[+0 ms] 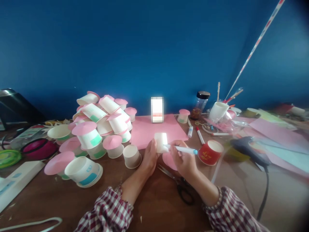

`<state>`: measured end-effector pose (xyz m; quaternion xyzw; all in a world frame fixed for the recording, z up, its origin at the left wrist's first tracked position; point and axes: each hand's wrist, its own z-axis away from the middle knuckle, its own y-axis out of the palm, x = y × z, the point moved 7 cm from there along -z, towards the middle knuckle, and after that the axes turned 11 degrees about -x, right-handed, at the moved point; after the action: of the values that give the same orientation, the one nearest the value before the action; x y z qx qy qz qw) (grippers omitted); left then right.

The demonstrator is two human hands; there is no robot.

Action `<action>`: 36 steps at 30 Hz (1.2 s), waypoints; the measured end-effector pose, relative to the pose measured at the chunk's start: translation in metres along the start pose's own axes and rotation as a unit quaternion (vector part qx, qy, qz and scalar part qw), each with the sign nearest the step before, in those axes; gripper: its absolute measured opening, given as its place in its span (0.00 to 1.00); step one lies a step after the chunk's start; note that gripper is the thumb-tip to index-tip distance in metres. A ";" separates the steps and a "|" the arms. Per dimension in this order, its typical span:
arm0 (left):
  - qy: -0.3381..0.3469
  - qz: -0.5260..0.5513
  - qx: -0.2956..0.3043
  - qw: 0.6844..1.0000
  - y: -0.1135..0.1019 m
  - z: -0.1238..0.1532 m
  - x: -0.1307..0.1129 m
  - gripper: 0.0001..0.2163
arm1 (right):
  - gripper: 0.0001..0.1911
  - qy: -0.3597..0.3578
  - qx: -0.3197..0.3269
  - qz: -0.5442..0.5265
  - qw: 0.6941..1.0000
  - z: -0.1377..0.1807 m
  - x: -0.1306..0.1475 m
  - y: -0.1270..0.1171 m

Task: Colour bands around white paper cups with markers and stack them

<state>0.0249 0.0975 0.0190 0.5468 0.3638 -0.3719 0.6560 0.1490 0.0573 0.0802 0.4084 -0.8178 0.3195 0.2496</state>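
My left hand (150, 158) is closed around the side of a small white paper cup (160, 140), held over the near edge of a pink paper sheet (145, 129). In my right hand (184, 161) is a white marker with a light blue end (184, 149). Its other end meets the cup's right side; the tip itself is too small to make out. Below my hands lies a pink paper disc (170, 160), partly covered by the right hand. Scissors with black handles (184, 193) rest on the table between my forearms.
Paper cups with pink paper tops (96, 111) are piled at the left. A plain paper cup (132, 156) stands near my left hand. To the right are a red paper cup (210, 153), a red-capped marker (200, 135), a lidded jar (201, 104) and a dark corded tool (249, 149).
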 end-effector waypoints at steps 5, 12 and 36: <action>0.011 -0.005 0.018 1.000 0.000 0.001 0.001 0.21 | 0.06 -0.005 0.000 0.011 1.000 -0.002 0.004 0.000; -0.001 -0.004 -0.020 1.000 -0.005 -0.001 0.003 0.21 | 0.06 -0.003 0.000 0.012 1.000 -0.002 0.003 0.001; 0.018 -0.022 0.007 1.000 0.000 0.003 -0.003 0.19 | 0.06 -0.015 0.003 0.034 0.999 -0.001 0.002 0.002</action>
<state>0.0236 0.0947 0.0221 0.5501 0.3847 -0.3792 0.6369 0.1463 0.0585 0.0816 0.3859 -0.8341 0.3236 0.2249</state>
